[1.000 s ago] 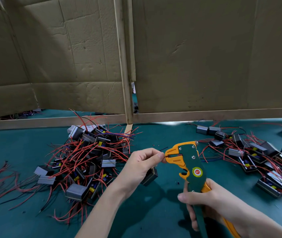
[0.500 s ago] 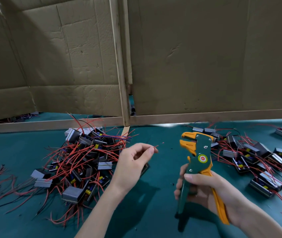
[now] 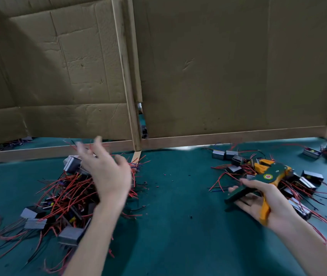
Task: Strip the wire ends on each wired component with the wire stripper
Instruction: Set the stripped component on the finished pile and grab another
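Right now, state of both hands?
Left hand: open, blurred, nothing visibly held.
Right hand: holds the wire stripper.

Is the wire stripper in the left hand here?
No, the right hand holds the wire stripper; the left hand is open, holding nothing.

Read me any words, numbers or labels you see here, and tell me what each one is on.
Nothing can be read.
Round red and yellow sticker on the wire stripper: too blurred to read.
Components: no legible marking.
Cardboard: no print visible.
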Demonstrator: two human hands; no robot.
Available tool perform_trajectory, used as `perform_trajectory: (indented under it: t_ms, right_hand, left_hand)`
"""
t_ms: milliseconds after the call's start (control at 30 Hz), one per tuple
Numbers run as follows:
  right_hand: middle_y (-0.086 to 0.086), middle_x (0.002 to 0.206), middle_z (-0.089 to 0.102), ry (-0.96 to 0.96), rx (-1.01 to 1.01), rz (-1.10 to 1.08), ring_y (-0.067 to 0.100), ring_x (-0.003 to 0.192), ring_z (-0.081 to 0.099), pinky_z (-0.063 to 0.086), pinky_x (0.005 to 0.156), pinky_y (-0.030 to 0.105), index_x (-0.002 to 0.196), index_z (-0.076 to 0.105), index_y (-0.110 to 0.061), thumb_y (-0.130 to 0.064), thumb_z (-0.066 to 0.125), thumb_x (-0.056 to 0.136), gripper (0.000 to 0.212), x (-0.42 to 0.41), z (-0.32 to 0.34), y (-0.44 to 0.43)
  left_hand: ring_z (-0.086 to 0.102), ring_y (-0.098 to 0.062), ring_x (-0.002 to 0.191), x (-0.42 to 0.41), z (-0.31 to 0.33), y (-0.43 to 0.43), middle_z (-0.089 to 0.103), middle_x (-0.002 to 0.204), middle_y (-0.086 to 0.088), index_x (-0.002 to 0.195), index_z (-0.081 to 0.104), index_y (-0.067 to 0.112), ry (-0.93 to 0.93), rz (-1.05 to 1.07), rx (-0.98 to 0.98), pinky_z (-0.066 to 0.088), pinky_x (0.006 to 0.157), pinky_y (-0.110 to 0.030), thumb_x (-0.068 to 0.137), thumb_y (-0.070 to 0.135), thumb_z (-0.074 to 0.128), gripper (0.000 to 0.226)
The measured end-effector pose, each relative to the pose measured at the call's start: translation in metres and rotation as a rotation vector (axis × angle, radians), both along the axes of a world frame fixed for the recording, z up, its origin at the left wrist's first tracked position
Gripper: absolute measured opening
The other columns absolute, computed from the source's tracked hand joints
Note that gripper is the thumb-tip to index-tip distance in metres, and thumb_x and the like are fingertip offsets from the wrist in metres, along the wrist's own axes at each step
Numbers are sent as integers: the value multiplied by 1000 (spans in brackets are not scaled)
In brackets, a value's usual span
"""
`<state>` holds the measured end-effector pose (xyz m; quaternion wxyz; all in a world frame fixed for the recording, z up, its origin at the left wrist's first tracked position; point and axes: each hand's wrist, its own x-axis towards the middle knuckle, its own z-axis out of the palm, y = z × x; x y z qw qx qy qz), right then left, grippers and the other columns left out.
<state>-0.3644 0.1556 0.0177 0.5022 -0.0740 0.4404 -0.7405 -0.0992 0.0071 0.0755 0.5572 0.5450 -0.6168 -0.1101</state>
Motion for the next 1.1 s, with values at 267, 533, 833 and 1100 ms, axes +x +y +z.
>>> perform_trajectory:
  t_ms: [267, 533, 833, 1100]
  right_hand:
    - [17, 100, 60, 2, -14, 44, 38, 77, 72, 59, 57, 48, 108, 61, -2, -2, 55, 89, 20, -6, -7, -4]
    - [14, 92, 66, -14, -50, -7, 38, 79, 72, 59, 58, 49, 98, 57, -6, -1, 54, 90, 10, -14, -8, -3]
    - [11, 94, 60, -21, -54, -32, 39, 79, 72, 59, 59, 53, 97, 54, -6, -1, 55, 90, 9, -16, -9, -3]
    - [17, 97, 67, 33, -42, -23, 35, 73, 73, 60, 58, 48, 102, 59, -2, -2, 53, 91, 13, -5, -4, -1]
  left_hand:
    - [38, -18, 125, -101, -69, 41, 53, 132, 1, 130, 56, 23, -518, -737, 92, 25, 106, -26, 98, 23, 43, 34]
    - [51, -28, 108, -166, -66, 44, 66, 109, -7, 105, 71, 16, -888, -610, 135, 32, 88, -37, 95, 12, 42, 31]
    - [61, 1, 62, -83, -11, 19, 69, 72, 10, 89, 76, 20, -673, -766, 505, 46, 64, -13, 82, 6, 61, 22]
    - [58, -13, 89, -49, -9, 0, 60, 97, 5, 86, 59, 29, -905, -661, 534, 49, 78, -19, 85, 4, 44, 29]
